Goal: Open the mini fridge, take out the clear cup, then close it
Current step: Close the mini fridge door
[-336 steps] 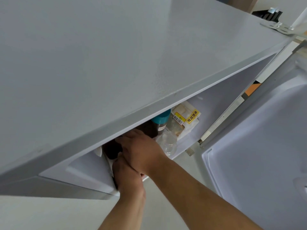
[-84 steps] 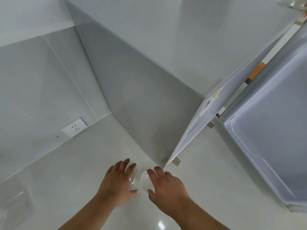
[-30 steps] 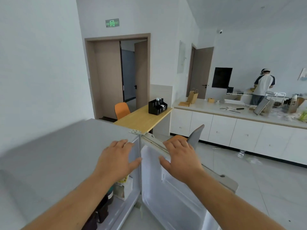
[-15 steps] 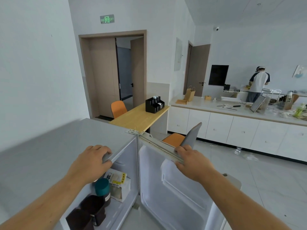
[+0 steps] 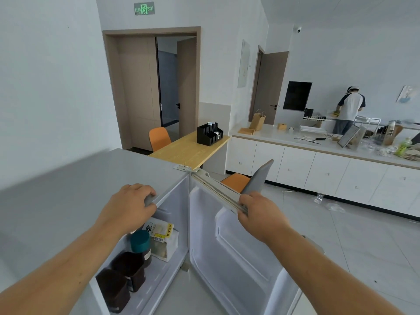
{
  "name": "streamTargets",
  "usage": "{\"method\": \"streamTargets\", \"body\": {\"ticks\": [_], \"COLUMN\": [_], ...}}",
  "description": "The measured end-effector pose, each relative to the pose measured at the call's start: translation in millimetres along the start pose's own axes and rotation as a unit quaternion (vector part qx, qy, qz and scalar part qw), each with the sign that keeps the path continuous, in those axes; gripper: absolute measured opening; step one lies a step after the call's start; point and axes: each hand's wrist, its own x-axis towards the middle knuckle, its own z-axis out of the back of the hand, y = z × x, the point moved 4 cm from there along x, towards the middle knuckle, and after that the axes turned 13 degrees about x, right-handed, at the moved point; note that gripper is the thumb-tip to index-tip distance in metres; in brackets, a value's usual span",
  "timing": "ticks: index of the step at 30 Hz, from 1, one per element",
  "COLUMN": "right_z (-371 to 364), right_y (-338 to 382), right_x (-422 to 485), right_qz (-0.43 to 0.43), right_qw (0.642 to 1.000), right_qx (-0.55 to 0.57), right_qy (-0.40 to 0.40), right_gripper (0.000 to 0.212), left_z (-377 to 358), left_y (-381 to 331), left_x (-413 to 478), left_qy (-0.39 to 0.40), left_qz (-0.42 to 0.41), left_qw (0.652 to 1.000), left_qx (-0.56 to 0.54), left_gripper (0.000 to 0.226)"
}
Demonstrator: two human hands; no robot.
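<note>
The grey mini fridge [image 5: 68, 189] stands in front of me with its door [image 5: 236, 253] swung open to the right. My left hand [image 5: 127, 208] is curled over the front edge of the fridge top. My right hand [image 5: 259, 212] grips the top edge of the open door. Inside the fridge I see a teal-capped jar [image 5: 140, 243], two dark brown containers [image 5: 122, 276] and a white food packet [image 5: 162, 237]. The clear cup is not in view.
A wooden table [image 5: 188, 148] with a black organiser [image 5: 209, 134] and orange chairs [image 5: 159, 137] lies behind the fridge. A long white counter [image 5: 318, 160] runs along the right, where a person [image 5: 348, 110] stands facing away. Tiled floor [image 5: 363, 246] spreads to the right.
Both hands left the cup on the floor beside the fridge and rose. The left hand closed over the fridge's top edge, the right hand closed on the door's top edge.
</note>
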Motion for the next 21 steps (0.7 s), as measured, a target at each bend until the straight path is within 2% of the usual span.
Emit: {"method": "streamTargets", "body": {"ticks": [6, 12, 17, 21], "right_z": [-5.4, -6.9, -20.4, -32.0], "right_y": [24.4, 41.4, 50.4, 65.1], "right_x": [-7.2, -14.6, -21.3, -22.8], "right_qz": [-0.005, 0.019, -0.015, -0.013], "right_qw": [1.000, 0.999, 0.995, 0.989], "right_qx": [-0.018, -0.031, 0.098, 0.136], "right_qy": [0.000, 0.023, -0.023, -0.046], "right_gripper": [0.010, 0.026, 0.031, 0.024], "left_z": [1.9, 3.7, 5.2, 5.5], "left_y": [-1.4, -2.0, -2.4, -2.4], "left_x": [-0.9, -1.7, -3.0, -2.5], "left_qy": [-0.005, -0.002, 0.003, 0.002], "left_qz": [0.002, 0.002, 0.003, 0.007], "left_qw": [1.000, 1.000, 1.000, 1.000], "left_qx": [-0.004, -0.004, -0.011, -0.013], "left_gripper": [0.027, 0.029, 0.029, 0.027]}}
